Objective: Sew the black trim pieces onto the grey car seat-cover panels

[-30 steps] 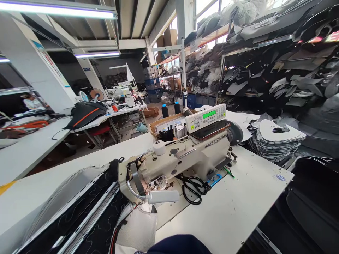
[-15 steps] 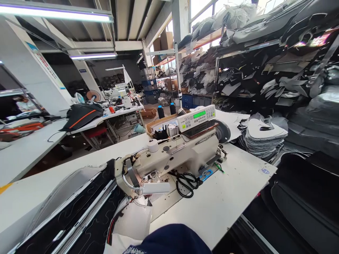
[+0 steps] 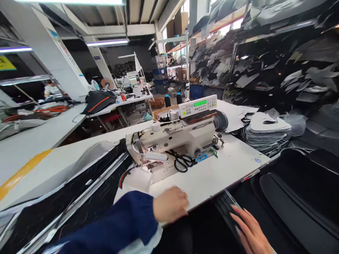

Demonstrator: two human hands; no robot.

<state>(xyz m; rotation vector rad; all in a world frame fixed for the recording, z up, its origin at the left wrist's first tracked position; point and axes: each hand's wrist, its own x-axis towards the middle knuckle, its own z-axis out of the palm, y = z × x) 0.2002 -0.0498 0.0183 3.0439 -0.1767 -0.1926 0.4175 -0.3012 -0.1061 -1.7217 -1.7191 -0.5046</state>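
Observation:
My left hand [image 3: 171, 204], in a navy sleeve, reaches over the front edge of the white sewing table [image 3: 209, 181]. Its fingers look curled but are smeared by motion, and I cannot see anything held. At the lower right my right hand [image 3: 251, 227] is open, fingers stretched out, beside dark strips [image 3: 225, 208] below the table edge. The sewing machine [image 3: 182, 135] stands on the table, black scissors [image 3: 182, 162] in front of it. Under its needle end lies a light piece of fabric [image 3: 139, 178], joined by black quilted material [image 3: 92, 183] on the left.
Dark padded panels [image 3: 299, 204] are piled to the right of the table. A stack of cut pale pieces [image 3: 267, 132] stands behind its right corner. A blue tool [image 3: 201, 158] lies near the scissors. Loaded shelves [image 3: 265, 70] rise behind; another table [image 3: 53, 134] is at left.
Both hands have come into view, the left arm stretching across to the right. The camera has turned somewhat to the left. The machine and scissors stay in place.

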